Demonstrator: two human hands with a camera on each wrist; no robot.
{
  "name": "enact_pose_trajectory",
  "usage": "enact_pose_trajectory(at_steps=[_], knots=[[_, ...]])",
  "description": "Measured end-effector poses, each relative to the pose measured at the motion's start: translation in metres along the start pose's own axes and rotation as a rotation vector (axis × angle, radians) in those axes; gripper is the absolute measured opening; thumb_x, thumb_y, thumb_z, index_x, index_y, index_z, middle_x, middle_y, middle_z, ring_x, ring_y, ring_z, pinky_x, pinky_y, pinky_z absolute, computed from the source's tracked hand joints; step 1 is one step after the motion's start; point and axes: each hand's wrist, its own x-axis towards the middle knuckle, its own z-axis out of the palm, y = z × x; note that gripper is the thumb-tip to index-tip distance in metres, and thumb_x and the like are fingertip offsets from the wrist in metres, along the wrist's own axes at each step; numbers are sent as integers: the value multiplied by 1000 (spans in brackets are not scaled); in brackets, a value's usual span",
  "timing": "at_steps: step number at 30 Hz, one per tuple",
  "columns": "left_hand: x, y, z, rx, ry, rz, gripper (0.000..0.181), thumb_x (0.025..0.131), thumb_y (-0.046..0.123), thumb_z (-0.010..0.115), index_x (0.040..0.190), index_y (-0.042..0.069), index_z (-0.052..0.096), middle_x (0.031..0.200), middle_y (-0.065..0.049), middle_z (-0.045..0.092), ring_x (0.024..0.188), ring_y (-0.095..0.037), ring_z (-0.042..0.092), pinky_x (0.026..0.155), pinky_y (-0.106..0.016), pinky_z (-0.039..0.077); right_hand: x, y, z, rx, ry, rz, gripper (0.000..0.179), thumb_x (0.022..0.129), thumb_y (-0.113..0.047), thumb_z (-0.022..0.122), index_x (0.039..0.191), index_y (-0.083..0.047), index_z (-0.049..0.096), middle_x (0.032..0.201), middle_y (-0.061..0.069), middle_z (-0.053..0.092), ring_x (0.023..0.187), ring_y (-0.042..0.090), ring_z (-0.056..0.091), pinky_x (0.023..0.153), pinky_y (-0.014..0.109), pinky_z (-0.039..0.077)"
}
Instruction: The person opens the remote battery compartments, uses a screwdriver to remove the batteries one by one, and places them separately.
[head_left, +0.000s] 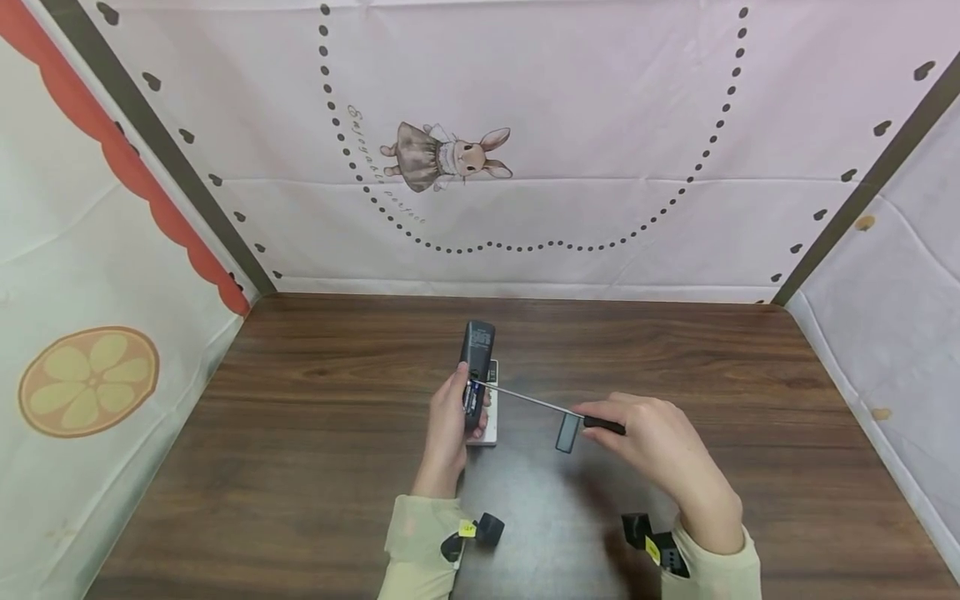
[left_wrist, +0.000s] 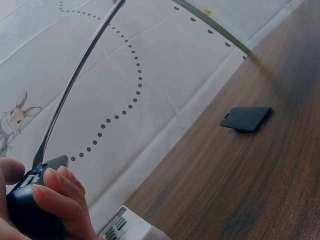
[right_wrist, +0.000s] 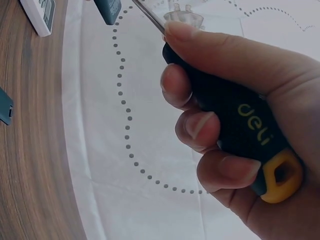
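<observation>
My left hand [head_left: 444,433] grips a dark remote control [head_left: 478,340], its back turned up and its battery bay uncovered. Batteries [head_left: 472,397] show inside the bay. In my right hand [head_left: 663,437] is a screwdriver [right_wrist: 235,110] with a dark handle and a yellow end, held with fingers curled round the handle. Its long metal shaft [head_left: 528,399] reaches left to the remote, and the tip meets the bay near its upper end. A dark battery cover [head_left: 567,433] lies on the table below the shaft.
A white remote-like device [head_left: 490,429] lies on the brown wooden table [head_left: 315,467], partly hidden behind my left hand and the dark remote. White patterned cloth walls [head_left: 600,125] close in the back and both sides.
</observation>
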Motion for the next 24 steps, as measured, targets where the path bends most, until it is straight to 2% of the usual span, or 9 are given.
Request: enact_pose_trajectory(at_steps=[4, 9, 12, 16, 20, 24], knots=[[-1, 1, 0, 3, 15, -1, 44, 96, 37, 35, 107, -4, 46, 69, -9, 51, 43, -13, 42, 35, -20, 33, -1, 1, -1, -15, -8, 10, 31, 73, -26, 73, 103, -27, 67, 81, -17, 59, 54, -4, 41, 50, 20, 37], [0, 1, -3, 13, 30, 4, 42, 96, 37, 36, 108, 0, 48, 73, -13, 51, 45, -13, 42, 36, -21, 33, -1, 3, -1, -26, -3, 15, 30, 73, -26, 73, 102, -27, 67, 85, -15, 61, 61, -1, 52, 53, 23, 42], [5, -5, -6, 3, 23, 4, 43, 96, 39, 35, 109, 0, 48, 73, -13, 51, 44, -14, 43, 35, -21, 33, 0, 4, -1, -10, -6, 11, 30, 73, -27, 72, 102, -27, 67, 87, -15, 62, 63, 0, 54, 55, 23, 43], [14, -15, -10, -11, 31, -3, 45, 93, 43, 40, 108, 1, 49, 74, -15, 51, 43, -15, 43, 34, -22, 33, 1, 3, 0, -4, -13, 7, 29, 74, -27, 72, 103, -26, 67, 83, -16, 60, 58, -2, 48, 52, 22, 41], [17, -19, -9, 55, 68, 23, 48, 87, 48, 48, 103, 2, 52, 77, -20, 53, 43, -14, 44, 34, -21, 35, 1, 2, 0, -22, -14, 15, 30, 73, -26, 72, 103, -27, 67, 82, -16, 60, 56, -2, 46, 50, 21, 40], [14, -18, -6, 156, 107, 67, 45, 84, 44, 56, 100, 2, 54, 78, -22, 55, 43, -13, 45, 35, -20, 35, 2, -1, 0, -31, -11, 19, 30, 72, -25, 73, 102, -27, 67, 81, -16, 60, 56, -2, 46, 50, 21, 39]])
